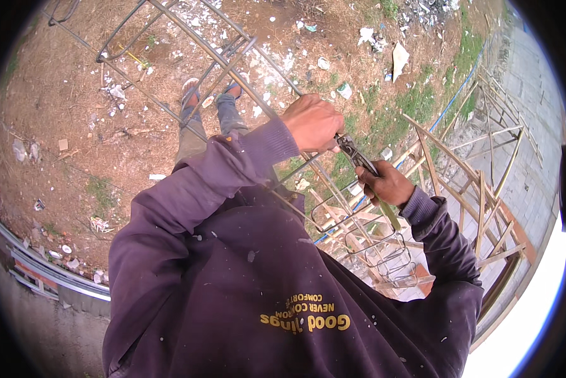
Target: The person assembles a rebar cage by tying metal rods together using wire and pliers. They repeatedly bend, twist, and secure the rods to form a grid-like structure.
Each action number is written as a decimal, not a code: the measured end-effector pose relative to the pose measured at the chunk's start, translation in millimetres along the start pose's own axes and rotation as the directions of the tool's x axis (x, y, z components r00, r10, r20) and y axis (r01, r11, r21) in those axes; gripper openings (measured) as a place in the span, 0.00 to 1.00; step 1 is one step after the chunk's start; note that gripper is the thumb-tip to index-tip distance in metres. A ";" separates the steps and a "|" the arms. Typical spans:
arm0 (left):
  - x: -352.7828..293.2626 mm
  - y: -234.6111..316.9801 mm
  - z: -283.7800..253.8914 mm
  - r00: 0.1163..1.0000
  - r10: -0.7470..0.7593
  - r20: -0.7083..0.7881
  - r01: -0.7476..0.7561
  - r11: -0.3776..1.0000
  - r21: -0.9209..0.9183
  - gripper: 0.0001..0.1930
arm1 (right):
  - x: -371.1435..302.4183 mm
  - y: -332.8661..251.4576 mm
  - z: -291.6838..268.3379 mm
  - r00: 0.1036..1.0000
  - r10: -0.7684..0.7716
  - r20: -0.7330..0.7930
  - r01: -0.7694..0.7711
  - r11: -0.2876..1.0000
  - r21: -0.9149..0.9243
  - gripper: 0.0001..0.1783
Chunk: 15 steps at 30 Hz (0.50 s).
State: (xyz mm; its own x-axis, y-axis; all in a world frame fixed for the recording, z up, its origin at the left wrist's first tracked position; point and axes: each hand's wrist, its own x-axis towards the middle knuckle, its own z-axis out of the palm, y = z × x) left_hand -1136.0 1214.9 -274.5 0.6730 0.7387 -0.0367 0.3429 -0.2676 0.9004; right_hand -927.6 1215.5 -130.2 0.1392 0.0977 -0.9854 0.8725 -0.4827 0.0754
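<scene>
My right hand point(387, 184) is wrapped round a pair of pincers point(353, 151) with a green handle reaching down past the palm. The pincers' jaws point up and left, right against the fingers of my left hand point(314, 123). That hand is closed over the bars of a steel rebar cage point(258, 97); what its curled fingers pinch is hidden. The cage runs slantwise from the upper left, under my left wrist and on toward the lower right, with square stirrups point(384, 242) along it.
Below, dry ground point(132, 151) is strewn with litter and white scraps. My feet point(192, 91) show beyond the cage. On the right stand wooden frames point(478, 201) beside grey paving point(528, 94). A blue hose point(450, 104) crosses the grass. A wall point(75, 327) edges the lower left.
</scene>
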 end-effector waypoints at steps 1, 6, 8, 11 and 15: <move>1.1 -0.5 -1.9 0.999 -0.005 0.046 0.005 1.000 -0.006 0.19 | -1.0 1.6 1.1 0.999 0.013 -0.032 -0.014 0.999 -0.030 0.27; 5.4 -2.6 -6.2 0.998 0.007 0.055 -0.007 1.000 0.010 0.17 | 7.7 4.7 -0.6 0.997 0.017 -0.080 -0.029 0.988 -0.153 0.29; 6.7 -3.8 -5.7 0.992 -0.030 0.120 0.028 1.000 0.014 0.20 | 14.4 5.6 -0.8 0.997 -0.010 -0.073 -0.003 0.984 -0.180 0.29; 7.0 -6.2 -4.0 0.991 -0.047 0.127 0.047 0.999 0.006 0.20 | 19.7 6.0 -4.3 0.997 -0.028 -0.068 0.013 0.976 -0.218 0.28; 7.1 -7.1 -1.5 0.996 -0.028 0.089 0.029 1.000 -0.009 0.19 | 14.6 -0.8 -20.5 0.965 -0.231 -0.126 0.142 0.860 -0.490 0.25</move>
State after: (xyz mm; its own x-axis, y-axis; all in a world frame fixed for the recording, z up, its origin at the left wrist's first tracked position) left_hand -1134.6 1223.0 -280.5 0.7189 0.6879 -0.1005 0.3565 -0.2407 0.9028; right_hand -916.7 1235.1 -141.5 -0.0086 0.3156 -0.9488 0.9997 0.0256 -0.0005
